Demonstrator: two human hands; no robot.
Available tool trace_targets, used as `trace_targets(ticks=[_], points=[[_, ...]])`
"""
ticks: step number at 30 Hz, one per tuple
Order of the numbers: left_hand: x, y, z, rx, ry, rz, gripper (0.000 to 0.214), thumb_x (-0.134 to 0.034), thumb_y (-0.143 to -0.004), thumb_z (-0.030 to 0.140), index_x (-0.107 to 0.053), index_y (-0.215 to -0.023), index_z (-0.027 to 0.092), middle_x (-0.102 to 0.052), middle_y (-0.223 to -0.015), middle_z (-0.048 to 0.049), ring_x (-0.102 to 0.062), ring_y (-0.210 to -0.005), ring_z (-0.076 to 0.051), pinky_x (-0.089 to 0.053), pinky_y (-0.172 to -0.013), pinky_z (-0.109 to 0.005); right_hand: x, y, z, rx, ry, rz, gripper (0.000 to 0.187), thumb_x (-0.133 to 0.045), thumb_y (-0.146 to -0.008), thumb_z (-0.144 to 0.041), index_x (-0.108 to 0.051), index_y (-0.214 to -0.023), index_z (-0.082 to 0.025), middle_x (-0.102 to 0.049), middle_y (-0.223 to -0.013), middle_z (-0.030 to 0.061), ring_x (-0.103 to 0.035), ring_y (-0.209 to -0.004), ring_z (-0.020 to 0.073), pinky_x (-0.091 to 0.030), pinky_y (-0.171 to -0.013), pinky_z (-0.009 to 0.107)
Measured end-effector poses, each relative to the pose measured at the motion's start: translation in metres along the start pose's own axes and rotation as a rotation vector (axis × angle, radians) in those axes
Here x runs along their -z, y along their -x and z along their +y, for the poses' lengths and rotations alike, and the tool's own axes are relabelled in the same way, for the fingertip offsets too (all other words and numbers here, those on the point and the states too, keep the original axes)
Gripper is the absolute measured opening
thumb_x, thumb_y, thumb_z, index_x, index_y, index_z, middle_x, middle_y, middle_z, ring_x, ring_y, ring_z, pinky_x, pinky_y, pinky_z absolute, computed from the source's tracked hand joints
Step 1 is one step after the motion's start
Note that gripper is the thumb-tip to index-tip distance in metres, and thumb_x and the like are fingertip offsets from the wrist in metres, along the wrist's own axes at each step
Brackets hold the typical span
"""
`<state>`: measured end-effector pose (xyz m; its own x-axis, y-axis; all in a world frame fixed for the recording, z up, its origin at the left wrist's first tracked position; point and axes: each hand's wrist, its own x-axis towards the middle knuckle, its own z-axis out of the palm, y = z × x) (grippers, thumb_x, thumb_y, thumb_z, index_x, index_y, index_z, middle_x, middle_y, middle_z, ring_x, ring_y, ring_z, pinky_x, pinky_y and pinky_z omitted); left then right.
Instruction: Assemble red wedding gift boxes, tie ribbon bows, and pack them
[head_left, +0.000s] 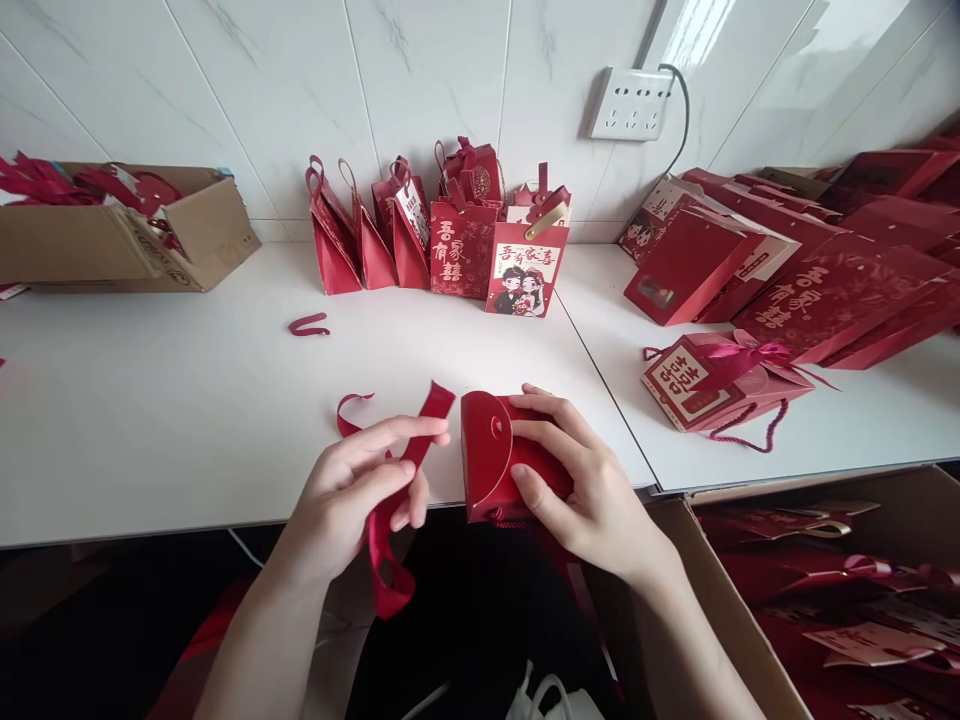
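Observation:
My right hand (pixel 577 475) grips a small red folded paper box (pixel 487 455) at the front edge of the white table (pixel 150 420), fingers wrapped over its top and side. My left hand (pixel 367 490) pinches a red satin ribbon (pixel 390 500) that runs between its fingers, one end sticking up towards the box, the other hanging down in a loop below the table edge. The two hands are a short gap apart.
Finished red gift bags (pixel 465 235) stand in a row against the tiled wall. A cardboard box (pixel 127 235) sits at the back left, stacked flat red bags (pixel 810 260) at right, another carton (pixel 825 600) at lower right. A ribbon scrap (pixel 309 325) lies on the table.

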<state>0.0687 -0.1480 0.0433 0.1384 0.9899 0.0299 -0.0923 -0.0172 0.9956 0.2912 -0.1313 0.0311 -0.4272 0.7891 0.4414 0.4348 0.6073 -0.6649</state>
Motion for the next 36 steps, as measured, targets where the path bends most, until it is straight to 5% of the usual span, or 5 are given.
trace_targets(ticks=[6, 12, 17, 24, 36], points=[[-0.011, -0.007, 0.010, -0.009, -0.079, -0.056, 0.029, -0.054, -0.080, 0.033, -0.058, -0.056, 0.018, -0.049, -0.055, -0.0027, -0.040, -0.048, -0.011, -0.035, -0.043, -0.026, -0.002, 0.000, 0.000, -0.002, 0.003, 0.012, 0.027, -0.053, -0.089, -0.026, -0.057, -0.114, -0.018, -0.051, -0.128, 0.0134, -0.038, -0.133, 0.0283, -0.040, -0.106, 0.050], [-0.023, -0.017, 0.016, 0.070, -0.311, 0.036, 0.037, -0.058, -0.078, 0.035, -0.037, -0.052, 0.020, -0.029, -0.048, 0.0057, -0.026, -0.042, -0.007, -0.021, -0.040, -0.022, -0.003, -0.002, -0.001, 0.001, 0.013, 0.012, 0.026, -0.053, -0.088, -0.025, -0.057, -0.113, -0.019, -0.050, -0.128, 0.0130, -0.039, -0.132, 0.0285, -0.040, -0.107, 0.051], [-0.033, -0.027, 0.018, -0.023, -0.496, 0.120, 0.037, -0.060, -0.074, 0.028, -0.032, -0.052, 0.020, -0.031, -0.047, 0.0067, -0.029, -0.043, -0.007, -0.024, -0.040, -0.020, -0.003, -0.001, -0.001, 0.002, 0.012, 0.012, 0.026, -0.052, -0.088, -0.025, -0.057, -0.113, -0.020, -0.050, -0.128, 0.0125, -0.039, -0.132, 0.0288, -0.040, -0.106, 0.053], [-0.040, -0.028, 0.012, -0.157, -0.430, 0.235, 0.035, -0.057, -0.071, 0.016, -0.026, -0.054, 0.020, -0.033, -0.052, 0.0060, -0.033, -0.050, -0.008, -0.029, -0.047, -0.021, -0.004, 0.001, -0.001, 0.003, 0.001, 0.018, 0.026, -0.052, -0.088, -0.024, -0.057, -0.113, -0.019, -0.050, -0.127, 0.0129, -0.038, -0.132, 0.0280, -0.040, -0.107, 0.050], [-0.048, -0.029, 0.012, -0.182, -0.294, 0.207, 0.033, -0.059, -0.073, 0.016, -0.031, -0.056, 0.020, -0.041, -0.056, 0.0054, -0.036, -0.052, -0.008, -0.032, -0.048, -0.021, -0.004, -0.001, 0.000, 0.001, -0.012, 0.019, 0.025, -0.052, -0.088, -0.023, -0.058, -0.112, -0.018, -0.050, -0.127, 0.0126, -0.038, -0.133, 0.0260, -0.039, -0.109, 0.046]])
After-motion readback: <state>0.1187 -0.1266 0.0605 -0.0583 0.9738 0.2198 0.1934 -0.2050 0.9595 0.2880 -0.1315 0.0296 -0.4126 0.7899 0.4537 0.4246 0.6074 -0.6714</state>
